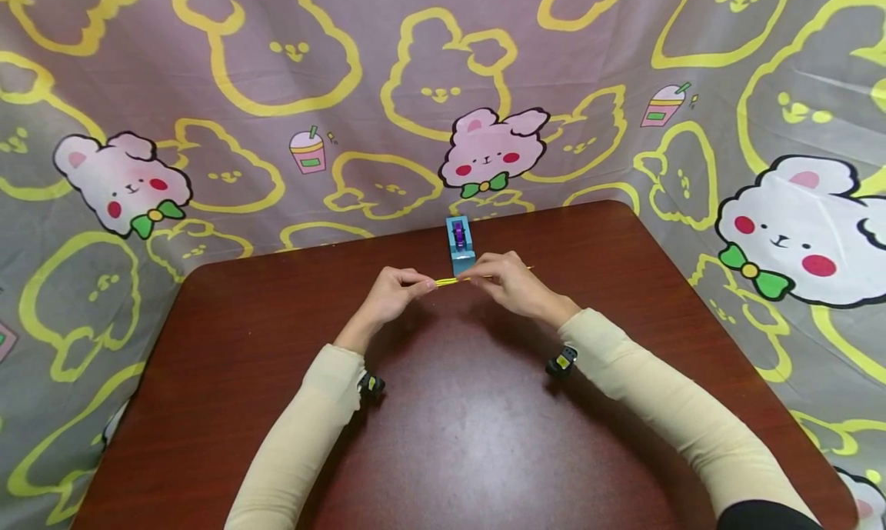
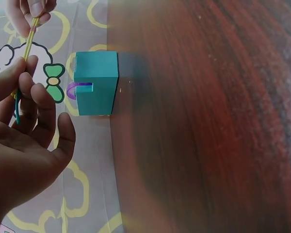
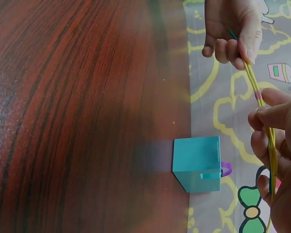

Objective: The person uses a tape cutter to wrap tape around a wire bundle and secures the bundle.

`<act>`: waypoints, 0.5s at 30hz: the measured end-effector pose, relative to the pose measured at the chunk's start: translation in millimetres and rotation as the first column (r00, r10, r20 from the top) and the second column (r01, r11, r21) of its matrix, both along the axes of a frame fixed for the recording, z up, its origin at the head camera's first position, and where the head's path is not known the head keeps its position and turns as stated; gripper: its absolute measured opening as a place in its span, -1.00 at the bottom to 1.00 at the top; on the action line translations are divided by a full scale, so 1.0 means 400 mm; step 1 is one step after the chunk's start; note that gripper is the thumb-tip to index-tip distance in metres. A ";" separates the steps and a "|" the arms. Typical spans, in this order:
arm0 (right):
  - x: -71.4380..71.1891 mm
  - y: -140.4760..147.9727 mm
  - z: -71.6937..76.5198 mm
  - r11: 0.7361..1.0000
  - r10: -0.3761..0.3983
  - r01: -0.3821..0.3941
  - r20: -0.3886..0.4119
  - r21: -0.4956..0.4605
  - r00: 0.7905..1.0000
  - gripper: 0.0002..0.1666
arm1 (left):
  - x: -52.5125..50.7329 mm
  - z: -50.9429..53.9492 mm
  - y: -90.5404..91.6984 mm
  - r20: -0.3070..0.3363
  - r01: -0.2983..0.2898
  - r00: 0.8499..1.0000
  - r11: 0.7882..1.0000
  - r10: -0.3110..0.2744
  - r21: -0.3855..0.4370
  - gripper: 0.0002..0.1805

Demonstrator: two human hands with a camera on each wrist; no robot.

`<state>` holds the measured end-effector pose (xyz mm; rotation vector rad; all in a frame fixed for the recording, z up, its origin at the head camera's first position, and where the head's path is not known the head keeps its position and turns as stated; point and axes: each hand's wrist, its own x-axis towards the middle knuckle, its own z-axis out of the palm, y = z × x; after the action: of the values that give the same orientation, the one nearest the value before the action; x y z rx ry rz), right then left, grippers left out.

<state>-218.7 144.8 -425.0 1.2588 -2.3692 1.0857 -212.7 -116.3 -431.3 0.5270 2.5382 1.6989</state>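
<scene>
A thin bundle of yellow strands (image 1: 446, 281) stretches between both hands above the table. My left hand (image 1: 391, 293) pinches one end between thumb and fingertips, its other fingers loosely bent. A short teal tip (image 2: 18, 114) pokes out below that pinch in the left wrist view. Farther along, my right hand (image 1: 514, 284) pinches the bundle with thumb and fingers, and a length runs on past its palm. A pinkish-purple band (image 3: 257, 95) shows on the strands beside the right fingertips. Just beyond the hands stands a teal tape dispenser (image 1: 463, 261) with a purple roll (image 1: 458, 234).
The dark reddish-brown table (image 1: 457, 438) has rounded far corners. Around its back and sides hangs a patterned cloth (image 1: 388, 76) with cartoon animals. The dispenser sits near the table's far edge. A small black camera is strapped at each wrist.
</scene>
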 end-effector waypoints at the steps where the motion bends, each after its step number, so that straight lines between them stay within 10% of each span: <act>1: 0.000 -0.001 0.000 1.000 -0.001 0.001 0.010 -0.001 1.000 -0.73 | 0.000 -0.001 -0.001 -0.003 -0.001 1.000 1.000 0.001 -0.003 -0.87; 15: 0.004 -0.004 0.035 0.978 -0.074 0.010 0.301 0.209 0.951 -0.73 | -0.008 -0.012 -0.006 -0.145 0.048 0.988 0.997 -0.056 -0.061 -0.90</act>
<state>-217.2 143.2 -410.8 1.1671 -2.7905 1.1184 -215.8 -118.6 -436.1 0.7330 2.6374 1.6212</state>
